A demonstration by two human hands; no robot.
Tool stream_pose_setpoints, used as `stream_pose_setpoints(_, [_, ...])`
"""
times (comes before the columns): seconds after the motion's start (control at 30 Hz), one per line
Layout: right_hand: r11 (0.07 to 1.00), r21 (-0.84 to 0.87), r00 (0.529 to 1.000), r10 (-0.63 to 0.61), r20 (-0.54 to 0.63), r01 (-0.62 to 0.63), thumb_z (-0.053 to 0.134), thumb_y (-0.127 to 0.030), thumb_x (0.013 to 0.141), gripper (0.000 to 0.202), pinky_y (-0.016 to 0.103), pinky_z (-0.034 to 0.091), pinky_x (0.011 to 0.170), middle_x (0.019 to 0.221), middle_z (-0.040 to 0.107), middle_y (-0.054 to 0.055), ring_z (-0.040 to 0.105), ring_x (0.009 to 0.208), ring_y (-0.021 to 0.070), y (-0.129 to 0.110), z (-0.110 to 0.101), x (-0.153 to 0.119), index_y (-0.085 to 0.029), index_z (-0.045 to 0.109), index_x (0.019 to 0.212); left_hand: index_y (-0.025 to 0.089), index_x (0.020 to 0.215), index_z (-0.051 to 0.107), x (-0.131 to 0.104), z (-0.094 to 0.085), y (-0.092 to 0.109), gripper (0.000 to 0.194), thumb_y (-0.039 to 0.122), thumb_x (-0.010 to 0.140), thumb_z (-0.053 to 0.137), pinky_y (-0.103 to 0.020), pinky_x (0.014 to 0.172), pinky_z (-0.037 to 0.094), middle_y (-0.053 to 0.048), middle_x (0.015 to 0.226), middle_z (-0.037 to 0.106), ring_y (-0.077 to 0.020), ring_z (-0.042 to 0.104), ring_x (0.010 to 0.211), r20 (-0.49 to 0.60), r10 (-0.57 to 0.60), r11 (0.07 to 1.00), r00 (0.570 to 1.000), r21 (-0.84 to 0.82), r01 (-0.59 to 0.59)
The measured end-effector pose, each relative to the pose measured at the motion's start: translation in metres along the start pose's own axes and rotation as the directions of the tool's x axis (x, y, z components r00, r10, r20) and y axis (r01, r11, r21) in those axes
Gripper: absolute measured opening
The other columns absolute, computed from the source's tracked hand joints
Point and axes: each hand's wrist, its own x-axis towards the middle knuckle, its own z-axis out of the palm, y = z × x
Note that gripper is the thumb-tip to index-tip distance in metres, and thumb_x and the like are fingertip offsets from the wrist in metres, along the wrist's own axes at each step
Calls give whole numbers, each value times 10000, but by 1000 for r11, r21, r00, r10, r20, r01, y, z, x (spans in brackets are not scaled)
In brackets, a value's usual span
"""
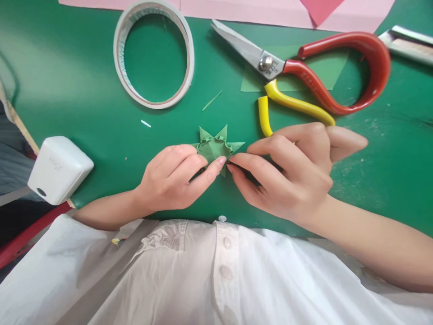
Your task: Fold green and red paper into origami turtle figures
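A folded green paper star (214,146) with several pointed tips lies low over the table in front of me. My left hand (174,176) holds its left and lower side, the thumb pressing on the paper near the lower edge. At the star's lower right, my right hand (287,174) has thumb and forefinger pinched together close to a tip. Whatever sits between those two fingertips is too small to make out. The star's lower left part is hidden behind my left fingers.
Red-and-yellow-handled scissors (270,65) lie partly open at the upper right, over a green paper piece (252,79). A tape roll (119,58) is at the upper left, pink paper (237,12) along the back. A white box-shaped object (61,169) stands by the left edge; paper scraps (212,101) lie about.
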Motion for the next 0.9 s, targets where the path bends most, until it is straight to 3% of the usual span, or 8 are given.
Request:
stream_pose_setpoints(0.1, [999, 32, 1000, 6, 17, -6, 713, -259, 831, 118, 338, 361, 737, 780, 638, -39, 507, 853, 149, 1, -1, 2, -249, 612, 770, 143, 1021, 698, 0, 0, 0, 109, 147, 912, 705, -298, 745, 585, -26, 978, 753, -147, 692, 891, -7, 49, 997, 999, -65, -50])
stream_pose_setpoints(0.2, [998, 51, 996, 33, 82, -37, 659, -259, 863, 142, 341, 339, 762, 780, 616, -41, 494, 858, 148, 0, -2, 3, -254, 579, 746, 98, 1073, 679, 1, 0, 0, 141, 126, 935, 665, -299, 848, 609, -54, 1068, 763, -159, 701, 995, 30, 77, 988, 997, -134, -72])
stream_pose_setpoints(0.47, [994, 96, 996, 47, 80, -55, 719, -234, 788, 179, 369, 346, 763, 800, 595, 13, 451, 879, 192, 1, -2, 5, -227, 543, 753, 96, 1051, 697, 10, -5, -13, 136, 99, 917, 678, -331, 771, 614, -60, 1041, 790, -173, 727, 890, 52, 162, 976, 985, -158, -152])
stream_pose_setpoints(0.57, [994, 104, 994, 34, 105, -44, 735, -248, 787, 173, 392, 365, 762, 816, 615, 25, 467, 884, 211, 2, -4, 5, -226, 564, 774, 148, 1135, 689, 10, -9, -21, 195, 121, 948, 646, -336, 836, 616, -35, 1110, 790, -177, 737, 945, 119, 190, 969, 975, -185, -166])
stream_pose_setpoints(0.7, [992, 102, 989, 56, 138, -71, 722, -254, 830, 95, 396, 412, 781, 841, 664, 13, 528, 920, 220, 3, -7, 4, -236, 632, 857, 311, 1239, 648, 7, -14, -27, 279, 178, 1009, 562, -327, 952, 594, 47, 1235, 758, -151, 733, 1081, 256, 158, 968, 954, -231, -98])
stream_pose_setpoints(0.9, [997, 62, 993, 47, 109, -54, 737, -294, 836, 104, 391, 411, 725, 780, 677, -14, 538, 836, 206, 1, -7, 3, -245, 650, 865, 360, 1178, 665, 8, -14, -27, 250, 209, 1027, 536, -309, 924, 596, 88, 1213, 765, -138, 734, 1109, 341, 89, 968, 936, -250, -1])
